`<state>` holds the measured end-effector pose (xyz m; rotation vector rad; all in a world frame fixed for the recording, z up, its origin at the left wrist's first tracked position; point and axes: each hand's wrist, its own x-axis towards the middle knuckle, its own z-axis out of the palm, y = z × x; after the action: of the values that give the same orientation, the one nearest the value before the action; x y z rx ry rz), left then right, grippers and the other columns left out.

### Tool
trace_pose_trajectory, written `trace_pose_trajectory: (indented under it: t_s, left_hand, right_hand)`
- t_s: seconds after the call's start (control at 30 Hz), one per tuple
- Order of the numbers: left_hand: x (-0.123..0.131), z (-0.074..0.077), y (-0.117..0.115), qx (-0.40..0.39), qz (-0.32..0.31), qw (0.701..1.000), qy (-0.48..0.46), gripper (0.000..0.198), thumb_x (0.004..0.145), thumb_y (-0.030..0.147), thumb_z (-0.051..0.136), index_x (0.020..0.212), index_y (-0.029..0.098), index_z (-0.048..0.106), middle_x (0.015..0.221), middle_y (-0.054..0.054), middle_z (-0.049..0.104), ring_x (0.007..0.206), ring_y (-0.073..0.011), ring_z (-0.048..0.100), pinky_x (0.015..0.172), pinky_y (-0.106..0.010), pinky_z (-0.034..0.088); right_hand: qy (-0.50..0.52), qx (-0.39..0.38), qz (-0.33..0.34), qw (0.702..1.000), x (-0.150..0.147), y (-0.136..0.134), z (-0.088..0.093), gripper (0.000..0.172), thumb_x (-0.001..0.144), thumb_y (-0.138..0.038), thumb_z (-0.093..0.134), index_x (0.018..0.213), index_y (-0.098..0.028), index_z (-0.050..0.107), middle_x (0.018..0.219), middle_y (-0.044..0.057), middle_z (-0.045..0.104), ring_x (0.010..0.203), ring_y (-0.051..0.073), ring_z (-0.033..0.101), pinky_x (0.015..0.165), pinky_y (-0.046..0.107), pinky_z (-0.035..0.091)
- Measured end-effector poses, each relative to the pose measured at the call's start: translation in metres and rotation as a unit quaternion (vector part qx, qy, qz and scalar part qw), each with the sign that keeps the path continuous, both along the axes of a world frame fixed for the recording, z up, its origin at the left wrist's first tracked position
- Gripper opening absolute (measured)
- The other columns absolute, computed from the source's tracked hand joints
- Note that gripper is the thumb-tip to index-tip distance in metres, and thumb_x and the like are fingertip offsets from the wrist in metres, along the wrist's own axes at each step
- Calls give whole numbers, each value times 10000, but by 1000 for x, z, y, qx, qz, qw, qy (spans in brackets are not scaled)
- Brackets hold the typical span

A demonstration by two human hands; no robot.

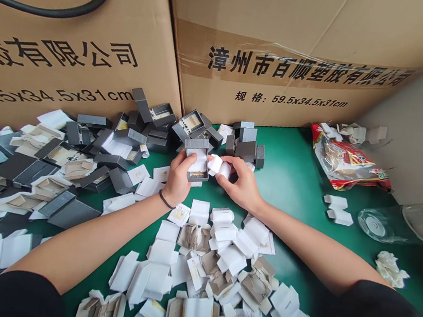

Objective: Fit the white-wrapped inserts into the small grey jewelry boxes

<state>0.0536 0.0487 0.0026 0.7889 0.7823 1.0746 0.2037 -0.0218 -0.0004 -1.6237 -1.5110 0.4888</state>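
Note:
My left hand [180, 178] is closed around a small dark grey box [196, 173], its thumb over the near side. White paper shows inside the box. Just to the right, my right hand [241, 183] pinches a folded white paper insert [219, 167] between thumb and fingers, close against the box's edge. Whether the insert still touches the box I cannot tell. Below both hands lies a heap of white and grey-brown card inserts [225, 233]. Several dark grey boxes [157, 125] are piled beyond and to the left of my left hand.
Large cardboard cartons [291, 23] stand along the back of the green table [289, 163]. A red snack bag [351, 161], a clear plastic cup [382, 222] on its side and a crumpled tissue [392, 269] lie at right. A black cable [95, 3] hangs at upper left.

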Motion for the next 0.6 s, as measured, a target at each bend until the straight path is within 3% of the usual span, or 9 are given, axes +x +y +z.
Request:
trace_pose_trajectory:
  t_s: [0.13, 0.3, 0.4, 0.5, 0.6]
  left_hand:
    - [-2, -1, 1, 53, 5, 998, 39, 308, 702, 377, 625, 900, 142, 621, 834, -31, 688, 768, -131, 632, 730, -226, 478]
    - [-1, 7, 2, 19, -6, 1000, 4, 320, 700, 387, 600, 878, 122, 626, 806, -54, 709, 738, -140, 649, 762, -255, 505]
    - [-1, 9, 3, 11, -14, 1000, -9, 319, 708, 389, 588, 861, 115, 641, 810, -61, 713, 733, -134, 642, 752, -253, 505]
    - [-1, 10, 6, -11, -32, 999, -23, 334, 715, 396, 577, 875, 111, 642, 826, -64, 712, 727, -134, 639, 735, -256, 505]
    - [-1, 12, 8, -40, -54, 997, -27, 341, 723, 400, 566, 874, 104, 640, 844, -68, 708, 735, -136, 642, 716, -254, 502]
  right_hand:
    - [-7, -5, -9, 1000, -2, -1, 1, 333, 763, -340, 575, 1046, -166, 567, 990, 52, 613, 856, 153, 534, 767, 295, 449]
    - [-66, 14, -19, 998, -2, -4, -3, 327, 763, -322, 545, 1051, -168, 565, 1012, 65, 593, 911, 177, 510, 790, 314, 435]
    - [-137, 84, -6, 987, -2, -7, -3, 347, 769, -327, 544, 1072, -162, 579, 1073, 90, 570, 996, 205, 497, 858, 358, 441]
    - [-179, 212, 21, 961, -4, -11, 0, 247, 808, -279, 523, 1013, -166, 602, 991, 90, 579, 950, 189, 512, 831, 353, 444]
    - [-156, 287, 146, 934, -9, -16, 4, 187, 845, -180, 472, 957, -173, 622, 867, 61, 615, 830, 135, 522, 760, 292, 454]
